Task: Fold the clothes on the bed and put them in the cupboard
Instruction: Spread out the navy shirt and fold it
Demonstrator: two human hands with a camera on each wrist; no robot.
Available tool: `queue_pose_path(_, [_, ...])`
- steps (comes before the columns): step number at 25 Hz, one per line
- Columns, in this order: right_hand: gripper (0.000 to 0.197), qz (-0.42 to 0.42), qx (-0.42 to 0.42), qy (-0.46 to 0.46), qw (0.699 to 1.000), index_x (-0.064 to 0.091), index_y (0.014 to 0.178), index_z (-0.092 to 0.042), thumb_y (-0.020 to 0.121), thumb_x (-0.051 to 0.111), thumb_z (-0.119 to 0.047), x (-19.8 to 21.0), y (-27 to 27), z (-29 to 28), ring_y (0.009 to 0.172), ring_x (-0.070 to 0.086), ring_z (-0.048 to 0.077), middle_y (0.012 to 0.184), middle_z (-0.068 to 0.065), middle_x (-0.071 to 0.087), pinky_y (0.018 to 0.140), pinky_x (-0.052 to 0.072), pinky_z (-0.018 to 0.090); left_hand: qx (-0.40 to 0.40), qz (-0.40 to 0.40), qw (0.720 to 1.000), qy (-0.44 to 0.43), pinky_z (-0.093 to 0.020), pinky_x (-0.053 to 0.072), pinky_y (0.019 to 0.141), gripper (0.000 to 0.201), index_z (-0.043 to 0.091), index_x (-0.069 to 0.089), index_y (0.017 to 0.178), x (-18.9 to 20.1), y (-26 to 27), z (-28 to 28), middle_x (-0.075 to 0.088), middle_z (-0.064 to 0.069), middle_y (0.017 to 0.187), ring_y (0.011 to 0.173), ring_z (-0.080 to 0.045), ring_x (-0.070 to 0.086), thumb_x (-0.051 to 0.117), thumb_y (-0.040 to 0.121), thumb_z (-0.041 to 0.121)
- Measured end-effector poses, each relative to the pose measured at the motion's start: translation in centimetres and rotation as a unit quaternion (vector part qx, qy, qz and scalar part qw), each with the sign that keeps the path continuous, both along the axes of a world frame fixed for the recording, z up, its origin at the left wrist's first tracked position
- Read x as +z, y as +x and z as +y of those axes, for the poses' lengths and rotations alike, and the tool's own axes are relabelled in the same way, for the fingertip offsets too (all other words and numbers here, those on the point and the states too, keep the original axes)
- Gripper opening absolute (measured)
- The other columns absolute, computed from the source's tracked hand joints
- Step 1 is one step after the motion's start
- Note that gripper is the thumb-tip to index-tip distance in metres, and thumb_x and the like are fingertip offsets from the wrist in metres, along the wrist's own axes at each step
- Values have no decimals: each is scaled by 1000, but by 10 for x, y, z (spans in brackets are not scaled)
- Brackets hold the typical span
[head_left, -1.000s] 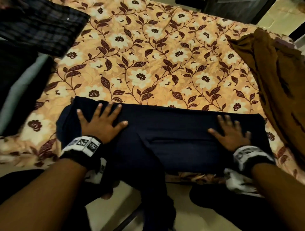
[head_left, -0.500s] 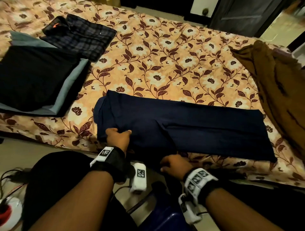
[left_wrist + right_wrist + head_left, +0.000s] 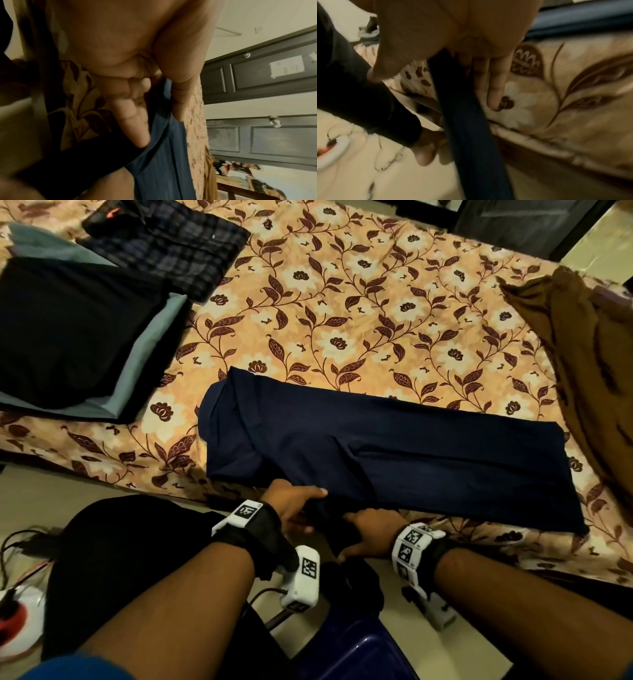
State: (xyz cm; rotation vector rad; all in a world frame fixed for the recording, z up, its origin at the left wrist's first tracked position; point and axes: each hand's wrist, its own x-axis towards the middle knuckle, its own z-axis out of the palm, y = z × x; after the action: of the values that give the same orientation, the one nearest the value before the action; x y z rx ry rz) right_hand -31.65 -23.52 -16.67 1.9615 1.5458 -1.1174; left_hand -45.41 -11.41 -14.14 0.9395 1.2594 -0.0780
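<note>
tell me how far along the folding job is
Done: folded stack and checked garment lie on the bed. In hand: left hand and right hand grip the half-folded navy trousers. Left: brown garment unfolded; nothing in a cupboard yet.

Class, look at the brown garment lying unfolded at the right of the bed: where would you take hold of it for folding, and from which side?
Judging by its pose, grip the brown garment at its far end near the top of the heap, one hand at each corner, coming from the bed's near edge on the right. It lies crumpled and lengthwise, running away from the person, so lifting that end should let it hang straight. Its exact edges are hard to tell.
</note>
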Motion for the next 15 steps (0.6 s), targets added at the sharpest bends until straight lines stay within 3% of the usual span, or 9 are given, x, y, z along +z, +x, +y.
queue_pose_path(2, [77,11,-47,27,998,47,129,-23,72,61,-72,-1,-11,-2,112,58,28,126,4,58,90,46,37,25,-55,997,-46,-36,60,60,42,-4,58,117,13,9,-1,68,-16,87,57,-24,65,75,84,16])
queue_pose_path(4, [55,13,-117,97,988,52,122,-18,82,61,-55,-1,-19,0,110,59,31,122,8,60,88,45,35,47,-89,993,-57,-32,60,55,39,-4,60,115,25,16,1,69,-16,88,54,-22,63,74,84,15])
queue_pose_path(6, [30,38,-196,179,964,56,111,-16,85,59,-31,0,-14,-1,105,60,33,113,13,64,83,45,34,87,-100,991,-24,-26,55,45,30,0,59,106,32,19,10,64,-15,77,45,-16,59,74,84,14])
queue_pose_path(9, [20,202,-272,195,920,61,93,-24,74,67,-27,0,11,-22,92,63,21,95,7,67,78,49,34,160,-95,982,33,-21,44,36,30,13,44,85,36,20,35,56,-9,65,37,-13,51,74,83,10])
queue_pose_path(11, [31,281,-242,124,920,65,101,-16,72,74,-23,13,32,-42,97,63,14,102,7,68,88,51,40,154,-97,982,57,-19,40,35,28,11,45,89,42,18,45,57,-9,66,35,-13,51,72,84,7])
queue_pose_path(12, [40,276,-221,89,931,64,110,-12,73,77,-21,28,44,-49,102,63,12,109,6,67,92,49,38,140,-96,984,62,-18,40,34,26,10,48,94,43,17,46,60,-11,69,35,-13,52,71,84,4])
queue_pose_path(14, [50,184,-151,56,970,62,118,-19,72,80,-29,65,75,-55,106,61,8,114,-5,66,95,48,30,120,-87,986,72,-19,39,34,25,9,48,96,42,16,45,62,-13,74,36,-13,56,67,84,-1])
queue_pose_path(15, [47,108,-95,22,989,64,114,-23,71,80,-36,84,89,-56,104,62,8,109,-9,66,92,48,27,118,-81,986,82,-20,37,34,25,10,46,93,42,18,42,61,-12,74,36,-13,55,64,83,-4])
